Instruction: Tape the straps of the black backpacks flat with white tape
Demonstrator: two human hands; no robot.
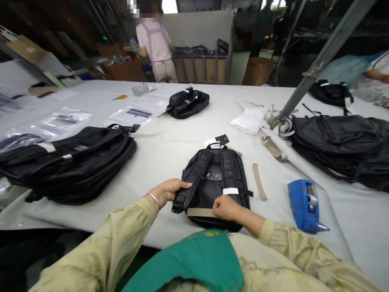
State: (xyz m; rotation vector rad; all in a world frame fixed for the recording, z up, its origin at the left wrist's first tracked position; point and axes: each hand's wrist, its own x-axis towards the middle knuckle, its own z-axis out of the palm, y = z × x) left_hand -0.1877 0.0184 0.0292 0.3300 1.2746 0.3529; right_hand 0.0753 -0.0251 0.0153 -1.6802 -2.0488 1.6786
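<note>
A black backpack (216, 178) lies strap side up on the white table (170, 150) right in front of me. My left hand (167, 192) grips its left shoulder strap (189, 183) near the buckle. A tan paper strip (201, 212) runs across the bag's lower end, and my right hand (224, 207) pinches that strip at its right end. A white band (230, 191) wraps the right strap. Hang tags (216, 141) lie at the bag's top handle.
A stack of black backpacks (69, 162) lies at left, another pile (340, 146) at right. A blue tape dispenser (305, 205) sits right of my bag, loose tan strips (259, 181) between. A small black bag (187, 103) and plastic sleeves (138, 111) lie farther back. A person (154, 44) stands beyond the table.
</note>
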